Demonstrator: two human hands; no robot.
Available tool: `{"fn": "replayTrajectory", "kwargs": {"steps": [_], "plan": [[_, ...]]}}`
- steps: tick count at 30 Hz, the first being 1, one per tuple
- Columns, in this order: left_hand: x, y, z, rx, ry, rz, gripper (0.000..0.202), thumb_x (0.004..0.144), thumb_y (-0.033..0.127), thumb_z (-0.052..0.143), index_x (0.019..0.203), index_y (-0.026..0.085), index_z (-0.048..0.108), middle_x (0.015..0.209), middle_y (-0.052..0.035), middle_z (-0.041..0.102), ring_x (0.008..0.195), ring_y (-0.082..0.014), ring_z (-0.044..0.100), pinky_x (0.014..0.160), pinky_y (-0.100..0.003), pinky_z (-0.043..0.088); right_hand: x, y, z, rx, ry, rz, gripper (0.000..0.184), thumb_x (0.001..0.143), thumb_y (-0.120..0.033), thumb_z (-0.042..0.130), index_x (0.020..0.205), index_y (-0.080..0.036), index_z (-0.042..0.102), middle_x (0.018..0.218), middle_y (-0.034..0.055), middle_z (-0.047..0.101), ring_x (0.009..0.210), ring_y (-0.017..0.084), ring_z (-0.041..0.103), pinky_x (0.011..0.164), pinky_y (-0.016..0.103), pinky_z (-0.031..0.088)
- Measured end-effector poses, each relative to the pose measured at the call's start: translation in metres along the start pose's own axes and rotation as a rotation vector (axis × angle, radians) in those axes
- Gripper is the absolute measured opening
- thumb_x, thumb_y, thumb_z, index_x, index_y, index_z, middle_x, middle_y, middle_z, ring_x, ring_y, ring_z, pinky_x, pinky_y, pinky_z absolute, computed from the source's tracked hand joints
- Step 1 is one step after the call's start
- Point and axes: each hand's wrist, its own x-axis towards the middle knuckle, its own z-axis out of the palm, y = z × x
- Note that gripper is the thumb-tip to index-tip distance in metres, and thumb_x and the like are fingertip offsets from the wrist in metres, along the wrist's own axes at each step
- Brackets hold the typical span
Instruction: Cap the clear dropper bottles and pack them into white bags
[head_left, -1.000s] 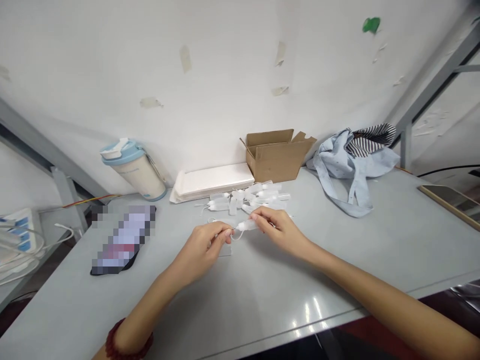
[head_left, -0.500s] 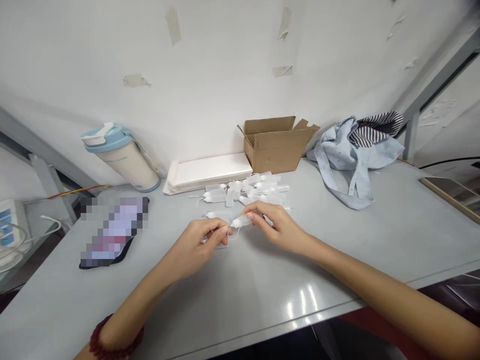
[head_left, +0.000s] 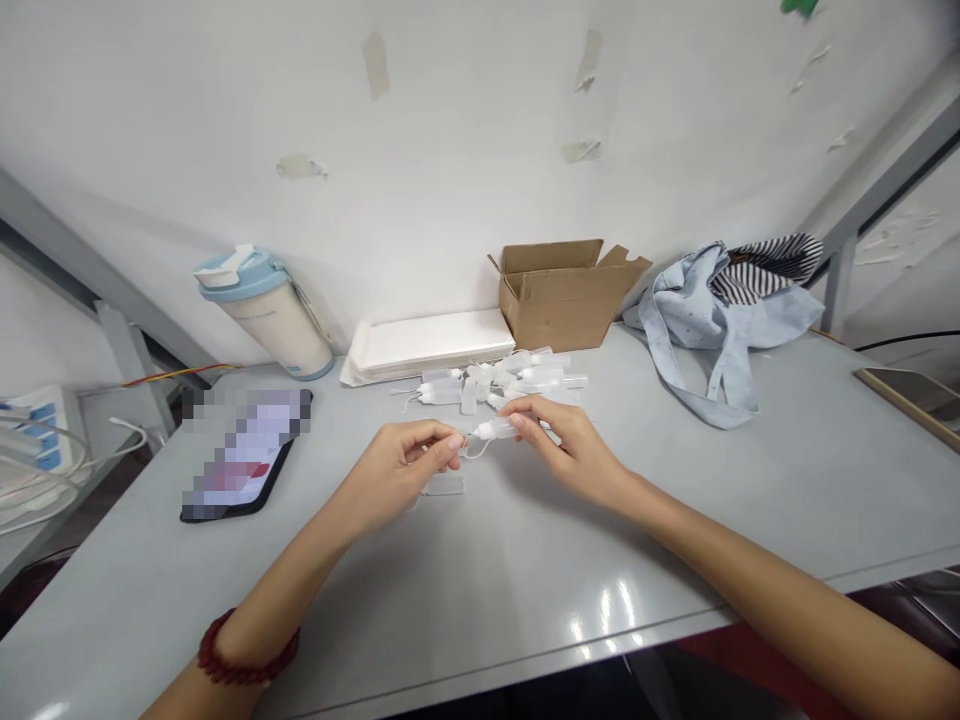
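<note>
My right hand [head_left: 559, 440] grips a small translucent squeeze bottle [head_left: 495, 428] with a white top. The bottle lies nearly level, its thin tip pointing left, and a white tether curls below it. My left hand [head_left: 416, 460] is closed in a pinch right at that tip; whatever sits between its thumb and finger is too small to make out. Just below the left fingers another clear bottle [head_left: 446, 486] rests on the table, partly covered. Beyond both hands lies a loose pile of similar bottles [head_left: 469, 395].
Behind the pile stand a flat white package [head_left: 431, 340] and an open cardboard box [head_left: 562, 310]. A tumbler [head_left: 274, 315] and a phone [head_left: 247, 460] are on the left. To the right are a light blue cloth bag [head_left: 690, 300] and a flat gold-edged device [head_left: 911, 400].
The bottle's tip has shifted slightly away from my left fingertips, and its tether shows more clearly. The left hand has uncovered more of the bottle below. The whole view has shifted a little.
</note>
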Motion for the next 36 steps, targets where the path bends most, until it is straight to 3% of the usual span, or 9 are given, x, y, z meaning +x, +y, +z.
{"fn": "replayTrajectory", "kwargs": {"steps": [20, 29, 36], "plan": [[-0.004, -0.001, 0.009, -0.076, -0.033, 0.074, 0.030, 0.086, 0.032, 0.047, 0.063, 0.016, 0.058, 0.064, 0.0002, 0.058, 0.059, -0.0119, 0.048, 0.056, -0.022, 0.039, -0.006, -0.005, 0.004, -0.034, 0.008, -0.099, 0.022, 0.094, -0.024, 0.038, 0.096, -0.017, 0.060, 0.082, 0.0053, 0.064, 0.071, 0.015, 0.056, 0.066, 0.027, 0.043], [-0.004, -0.007, 0.013, 0.105, 0.095, 0.159, 0.027, 0.087, 0.030, 0.047, 0.071, 0.018, 0.065, 0.072, -0.0019, 0.066, 0.066, -0.0154, 0.055, 0.054, -0.022, 0.038, -0.005, -0.005, 0.004, -0.022, -0.030, -0.025, 0.031, 0.096, -0.029, 0.036, 0.087, -0.017, 0.063, 0.068, 0.0020, 0.057, 0.062, 0.014, 0.052, 0.059, 0.025, 0.040], [-0.003, 0.000, 0.006, 0.046, 0.097, 0.131, 0.031, 0.088, 0.035, 0.045, 0.074, 0.018, 0.067, 0.071, -0.0010, 0.066, 0.066, -0.0150, 0.056, 0.058, -0.023, 0.043, -0.003, -0.005, 0.005, 0.010, 0.025, -0.025, 0.029, 0.096, -0.029, 0.036, 0.090, -0.017, 0.062, 0.070, 0.0017, 0.058, 0.065, 0.014, 0.053, 0.063, 0.025, 0.041]]}}
